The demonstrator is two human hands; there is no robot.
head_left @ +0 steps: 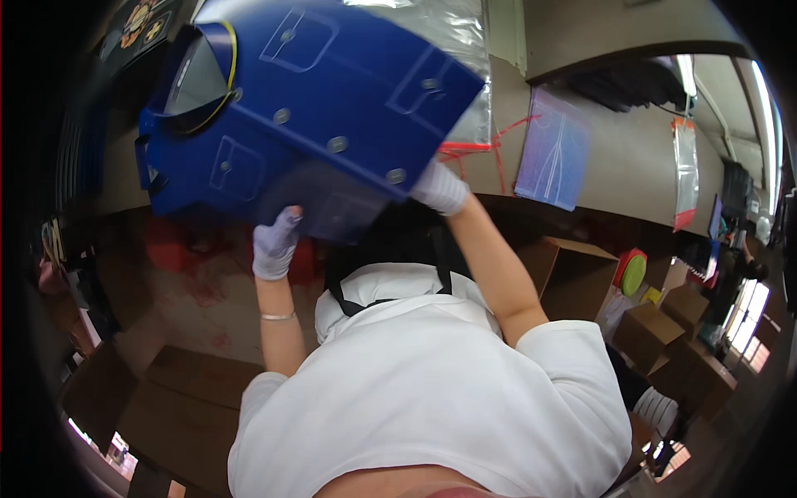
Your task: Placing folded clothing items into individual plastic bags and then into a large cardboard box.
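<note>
A large flat blue piece is raised at upper left, shaped and printed like a shirt. It has a collar opening edged in yellow, pale pocket outlines and several round grey button-like spots; its lower part is blurred. My right hand, in a white glove, is closed on its lower right corner, with the fingertips hidden behind it. My left hand, in a white glove with a bare thumb tip, is at its lower edge. The left thumb points up across the blue piece; the other fingers are hidden, so its grip is unclear.
Behind the blue piece, a clear plastic bag with a red edge lies on the grey table. Red strands and a blue-violet printed sheet lie beside it. Cardboard boxes stand at right, with another box at lower left.
</note>
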